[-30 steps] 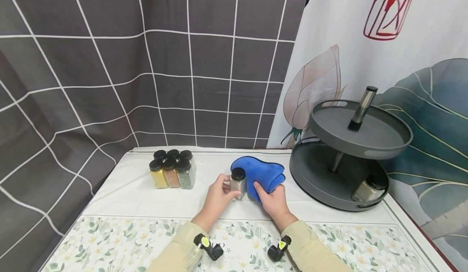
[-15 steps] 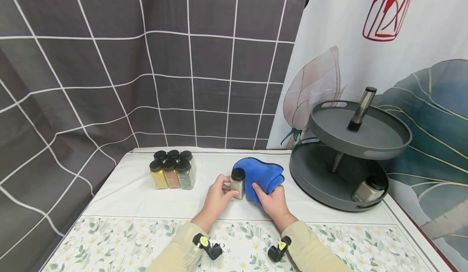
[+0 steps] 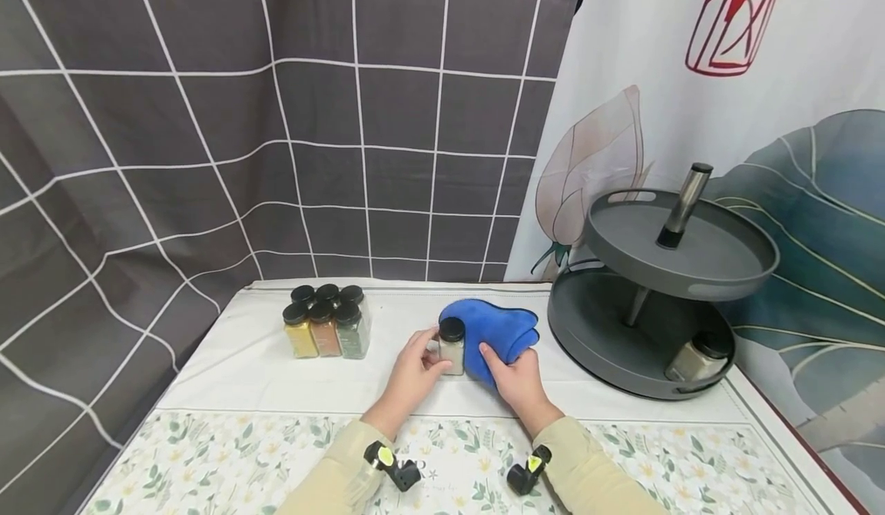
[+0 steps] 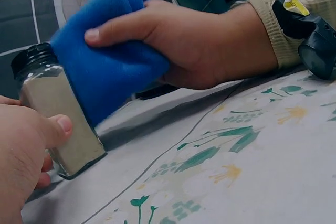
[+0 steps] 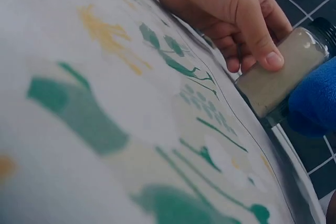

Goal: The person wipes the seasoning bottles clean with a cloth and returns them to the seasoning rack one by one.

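Note:
A glass spice jar (image 3: 452, 352) with a black lid and pale beige powder stands between the two hands. The left hand (image 3: 409, 373) grips it from the left, thumb across the front, as the left wrist view shows of the jar (image 4: 63, 114). The right hand (image 3: 518, 383) pinches a folded blue cloth (image 3: 492, 330), its thumb on top. In the right wrist view the cloth (image 5: 317, 100) lies against the jar's side near the lid. The fingers of the right hand under the cloth are hidden.
Several black-lidded spice jars (image 3: 323, 327) with yellow, reddish and green contents stand together at the left. To the right stands a grey two-tier round tray (image 3: 601, 346), with one jar (image 3: 698, 359) on its lower tier. A flowered cloth (image 3: 276, 453) covers the table's front.
The jar and the left hand shift and turn very slightly, and the blue cloth moves a little against the jar. Both hands keep their hold.

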`<state>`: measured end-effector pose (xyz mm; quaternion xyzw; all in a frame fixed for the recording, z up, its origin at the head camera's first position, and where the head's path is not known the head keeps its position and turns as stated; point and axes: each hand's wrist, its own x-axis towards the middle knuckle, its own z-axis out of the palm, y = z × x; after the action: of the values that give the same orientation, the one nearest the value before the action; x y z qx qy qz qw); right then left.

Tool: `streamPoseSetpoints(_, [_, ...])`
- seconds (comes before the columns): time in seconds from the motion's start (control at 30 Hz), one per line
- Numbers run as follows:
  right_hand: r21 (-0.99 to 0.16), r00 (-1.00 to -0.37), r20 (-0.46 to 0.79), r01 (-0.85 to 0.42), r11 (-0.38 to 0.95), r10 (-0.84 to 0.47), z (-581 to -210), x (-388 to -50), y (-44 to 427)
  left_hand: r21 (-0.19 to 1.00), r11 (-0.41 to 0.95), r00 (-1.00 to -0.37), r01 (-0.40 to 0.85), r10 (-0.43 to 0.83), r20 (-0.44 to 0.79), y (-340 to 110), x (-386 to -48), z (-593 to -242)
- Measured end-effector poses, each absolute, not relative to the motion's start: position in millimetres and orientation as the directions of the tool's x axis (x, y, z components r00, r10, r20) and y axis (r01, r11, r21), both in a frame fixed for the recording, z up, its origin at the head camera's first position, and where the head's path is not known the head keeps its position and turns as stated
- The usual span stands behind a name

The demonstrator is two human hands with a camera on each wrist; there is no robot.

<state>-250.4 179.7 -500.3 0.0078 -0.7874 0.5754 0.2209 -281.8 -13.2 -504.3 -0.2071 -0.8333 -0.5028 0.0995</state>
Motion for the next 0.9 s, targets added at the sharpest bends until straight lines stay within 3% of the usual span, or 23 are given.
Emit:
streamPoseSetpoints(0.27, [-0.851,-0.905,0.379,-0.258,0.458,0.195,-500.7,-251.2,179.6,0.81,0.388,-0.897,0.439,0.248,0.367,-12.1,-283.2,-507.6])
streamPoseSetpoints(0.43, [-0.835,-0.868,0.46,-0.351,0.425,0.187,-499.8,-247.7,179.0,0.831,0.372,-0.907,0.414,0.243,0.343,-11.0,-281.7,-507.9])
streamPoseSetpoints(0.63, [-0.844,-0.916,0.37,-0.262,0.468,0.154,-502.5,-251.2,178.9,0.845,0.355,-0.912,0.4,0.241,0.331,-10.4,-280.8,-508.0])
streamPoseSetpoints(0.9, [-0.845,-0.877,0.443,-0.338,0.413,0.188,-500.5,-247.8,179.7,0.854,0.368,-0.927,0.369,0.204,0.313,-10.2,-282.1,-508.7])
